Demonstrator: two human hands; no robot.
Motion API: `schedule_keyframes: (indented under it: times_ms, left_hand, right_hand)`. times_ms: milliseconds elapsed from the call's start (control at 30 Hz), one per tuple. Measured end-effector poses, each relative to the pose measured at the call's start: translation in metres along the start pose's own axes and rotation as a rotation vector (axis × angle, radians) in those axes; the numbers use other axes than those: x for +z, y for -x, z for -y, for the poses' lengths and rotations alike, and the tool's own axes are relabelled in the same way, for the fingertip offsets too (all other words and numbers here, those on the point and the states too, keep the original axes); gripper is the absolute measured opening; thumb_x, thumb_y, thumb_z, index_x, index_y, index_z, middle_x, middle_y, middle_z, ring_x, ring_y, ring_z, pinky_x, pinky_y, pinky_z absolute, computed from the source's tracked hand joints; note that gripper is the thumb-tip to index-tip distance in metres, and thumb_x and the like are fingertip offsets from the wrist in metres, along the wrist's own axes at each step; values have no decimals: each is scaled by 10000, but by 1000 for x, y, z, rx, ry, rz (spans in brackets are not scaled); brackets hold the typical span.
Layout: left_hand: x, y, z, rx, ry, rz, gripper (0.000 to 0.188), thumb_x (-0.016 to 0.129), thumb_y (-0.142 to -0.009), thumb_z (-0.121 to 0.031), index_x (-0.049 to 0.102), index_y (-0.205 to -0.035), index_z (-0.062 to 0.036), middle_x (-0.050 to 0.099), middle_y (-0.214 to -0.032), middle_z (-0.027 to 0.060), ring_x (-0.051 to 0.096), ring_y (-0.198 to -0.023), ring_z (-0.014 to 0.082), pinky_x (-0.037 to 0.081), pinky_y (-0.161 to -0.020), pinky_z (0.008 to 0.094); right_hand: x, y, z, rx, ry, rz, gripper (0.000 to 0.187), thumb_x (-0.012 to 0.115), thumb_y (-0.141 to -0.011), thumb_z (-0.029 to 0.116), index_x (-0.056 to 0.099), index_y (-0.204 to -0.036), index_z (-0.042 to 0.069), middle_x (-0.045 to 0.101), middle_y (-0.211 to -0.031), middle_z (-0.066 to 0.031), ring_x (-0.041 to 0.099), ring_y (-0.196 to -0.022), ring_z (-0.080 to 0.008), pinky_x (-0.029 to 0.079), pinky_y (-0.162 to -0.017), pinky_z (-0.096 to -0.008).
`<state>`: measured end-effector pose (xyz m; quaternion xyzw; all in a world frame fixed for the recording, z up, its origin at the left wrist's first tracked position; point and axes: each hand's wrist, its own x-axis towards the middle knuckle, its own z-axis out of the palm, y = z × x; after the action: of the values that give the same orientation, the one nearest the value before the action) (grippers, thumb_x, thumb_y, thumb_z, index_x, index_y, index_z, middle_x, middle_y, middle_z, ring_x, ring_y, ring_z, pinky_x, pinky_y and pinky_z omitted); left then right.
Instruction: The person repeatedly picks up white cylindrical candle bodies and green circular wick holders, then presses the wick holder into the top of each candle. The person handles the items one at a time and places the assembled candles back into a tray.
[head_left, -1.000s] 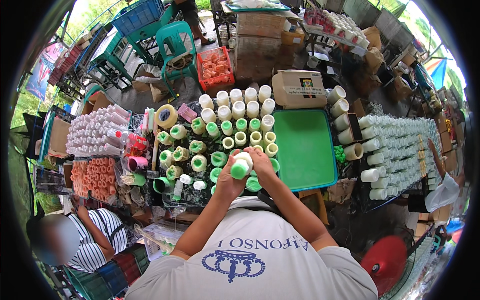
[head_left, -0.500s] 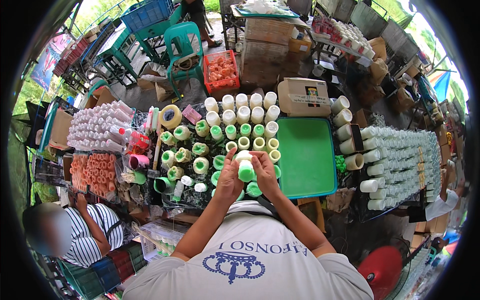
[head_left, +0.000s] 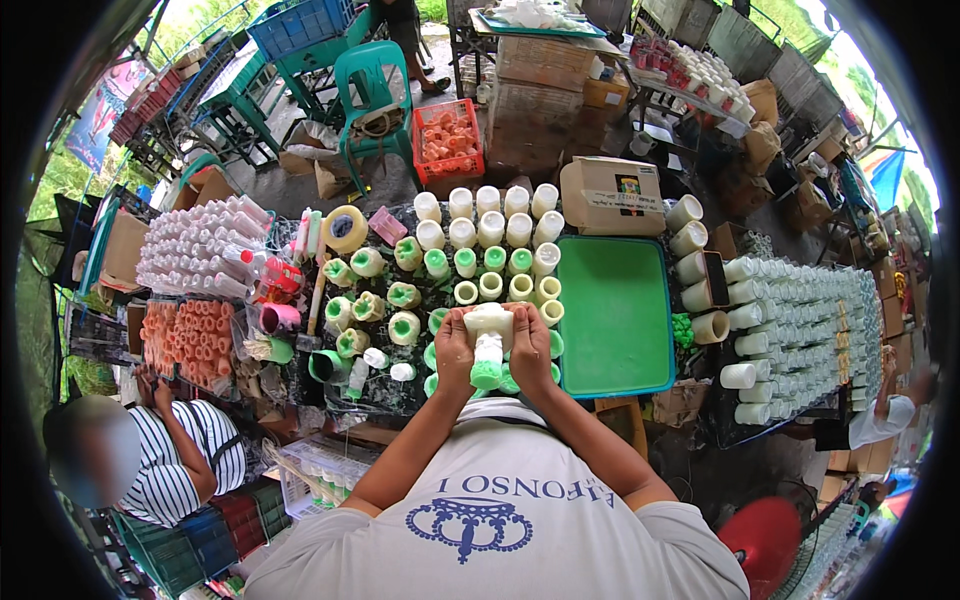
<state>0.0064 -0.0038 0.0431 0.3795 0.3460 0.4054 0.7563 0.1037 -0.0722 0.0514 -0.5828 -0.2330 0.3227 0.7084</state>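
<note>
Between my two hands is a white-and-green molded piece (head_left: 487,362), its green end pointing toward my body. At its far end a pale, soft-looking flared part (head_left: 489,320) spreads from one hand to the other; it looks like a mold turned back, though I cannot tell for sure. My left hand (head_left: 457,348) grips the left side of this flared part with fingers curled behind it. My right hand (head_left: 530,350) grips the right side the same way, and most fingertips are hidden. Just beyond stand rows of white cylinders (head_left: 491,228), several with green inside.
A green tray (head_left: 613,315) lies right of my hands, with a cardboard box (head_left: 611,196) behind it. Leftward are cream molds with green centers (head_left: 403,295) and a tape roll (head_left: 344,229). White cups (head_left: 800,330) fill the right table. A person in stripes (head_left: 210,450) sits at left.
My hands have moved slightly apart and turned the piece. The pale part now spreads wide between them, and more of the white body above the green end shows.
</note>
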Motion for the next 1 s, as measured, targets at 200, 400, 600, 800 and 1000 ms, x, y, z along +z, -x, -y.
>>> schedule_keyframes:
  times_ms: [200,400,600,800,1000]
  left_hand:
    - [-19,-6,15,-206,30,-75,416,448,-1125,-435,602,-1140,-49,692,-954,83,691,-817,182,599,-748,354]
    - [-24,-11,22,-393,344,-165,388,516,-1105,-414,619,-1141,-42,723,-987,120,734,-853,277,614,-741,432]
    - [-19,-10,13,-460,299,-174,404,534,-1096,-434,623,-1089,-41,702,-940,110,716,-790,263,616,-718,444]
    - [-23,-13,14,-485,195,-188,426,546,-1083,-465,631,-1084,-48,710,-930,112,722,-790,271,618,-719,447]
    - [-22,-13,19,-549,338,-183,486,496,-1086,-520,637,-1091,-54,717,-942,111,723,-790,277,615,-719,445]
  right_hand:
    - [5,1,-5,190,-99,-34,408,398,-1161,342,623,-1024,30,643,-905,-31,595,-766,-90,504,-684,-268]
    - [-1,-2,-17,68,188,-31,458,424,-1151,337,649,-950,-9,632,-737,-75,576,-681,-135,466,-619,-309]
    - [-11,-13,-12,-528,646,-4,317,530,-1088,194,625,-853,3,605,-701,-164,586,-648,-334,501,-781,-426]
    - [-18,-16,2,-607,851,76,253,555,-1051,136,625,-828,38,632,-737,-121,638,-778,-345,454,-955,-521]
    - [-20,-24,1,-689,822,83,232,571,-1037,117,621,-823,42,638,-750,-113,631,-767,-337,455,-934,-501]
